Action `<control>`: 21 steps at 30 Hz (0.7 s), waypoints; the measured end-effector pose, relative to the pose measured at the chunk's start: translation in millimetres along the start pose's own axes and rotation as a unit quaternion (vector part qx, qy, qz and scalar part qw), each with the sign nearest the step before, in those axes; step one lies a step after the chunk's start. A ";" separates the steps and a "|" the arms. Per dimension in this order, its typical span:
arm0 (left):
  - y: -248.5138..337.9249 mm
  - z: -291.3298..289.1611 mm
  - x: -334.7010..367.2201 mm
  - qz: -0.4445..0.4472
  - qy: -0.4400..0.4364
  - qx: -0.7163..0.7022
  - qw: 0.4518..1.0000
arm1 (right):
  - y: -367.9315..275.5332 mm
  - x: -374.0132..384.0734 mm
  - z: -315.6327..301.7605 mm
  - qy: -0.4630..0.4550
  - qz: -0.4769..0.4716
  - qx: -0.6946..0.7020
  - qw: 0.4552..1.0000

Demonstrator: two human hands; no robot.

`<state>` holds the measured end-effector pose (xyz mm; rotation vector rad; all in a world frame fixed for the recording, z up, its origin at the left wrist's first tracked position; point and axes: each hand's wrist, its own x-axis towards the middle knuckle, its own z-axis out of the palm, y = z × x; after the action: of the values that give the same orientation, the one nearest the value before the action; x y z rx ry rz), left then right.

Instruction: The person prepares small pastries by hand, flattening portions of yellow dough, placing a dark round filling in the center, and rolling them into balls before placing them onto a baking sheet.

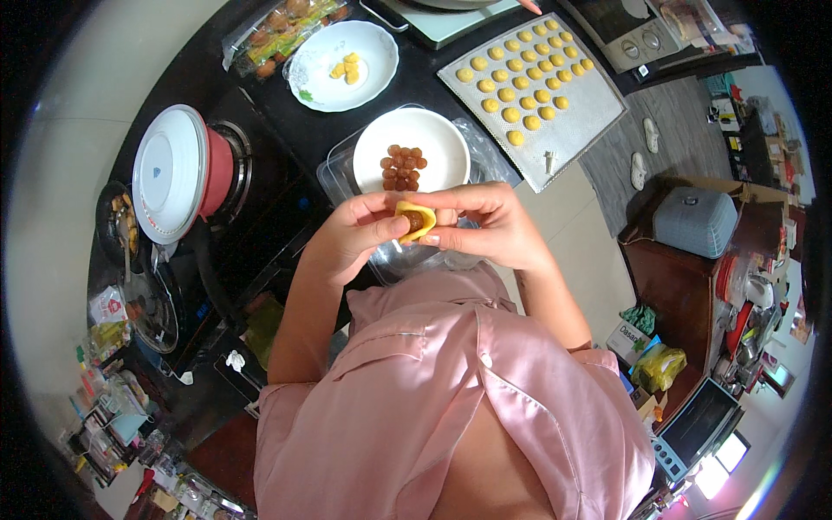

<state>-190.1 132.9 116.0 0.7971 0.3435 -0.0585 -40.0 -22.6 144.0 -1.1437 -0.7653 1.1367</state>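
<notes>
In front of my chest, both hands hold one piece of yellow dough, cupped around a brown filling ball. My left hand pinches its left side between thumb and fingers. From the other side, the fingers and thumb of my right hand grip the edge. Just beyond is a white bowl with several brown balls in it, over a clear plastic container. Farther off, a scalloped white dish carries a few yellow dough lumps.
At the far right, a perforated metal tray bears rows of yellow dough balls and a small metal piece. Another person's fingertip shows beyond it. On the left stand a red pot with a white lid and a dark pan.
</notes>
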 end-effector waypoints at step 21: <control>14.2 4.4 0.1 -0.019 0.023 0.125 0.992 | -13.5 -2.5 5.2 0.003 -0.206 -0.369 0.906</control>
<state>-186.2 139.8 128.7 1.0419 0.4010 -0.1208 -41.6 -23.6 158.6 -1.4995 -1.4255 0.4746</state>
